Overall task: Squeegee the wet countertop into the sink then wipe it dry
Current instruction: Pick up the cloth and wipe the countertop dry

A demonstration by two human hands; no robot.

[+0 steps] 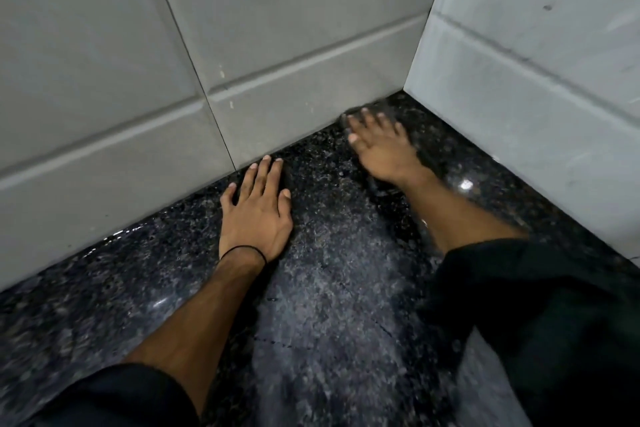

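Grey tiled wall [104, 55] across the back, a paler tiled wall [540, 55] on the right; the two meet in a corner at upper right. Below them, dark speckled stone worktop [332, 305], filling the lower frame; glossy, with bright glints along the back edge and near the right wall; a duller grey patch runs down the middle; whether that is film of water or dried streak, I cannot tell.

My two forearms reach in from the bottom, both in dark sleeves [540, 315] pushed up.

My left hand [254, 218] lies palm-down, flat on the worktop, fingers spread apart and gripping nothing; fingertips just beside the foot of the back wall; thin black band [244, 250] round the wrist.

My right hand [381, 146] is further in, close to the corner, blurred; fingers [363, 123] splayed and pressing on something dark and smeared beneath them [391, 107], touching the worktop by the back wall; cloth or tool, I cannot tell; whether the fingers clamp it or only press on it, I cannot tell.
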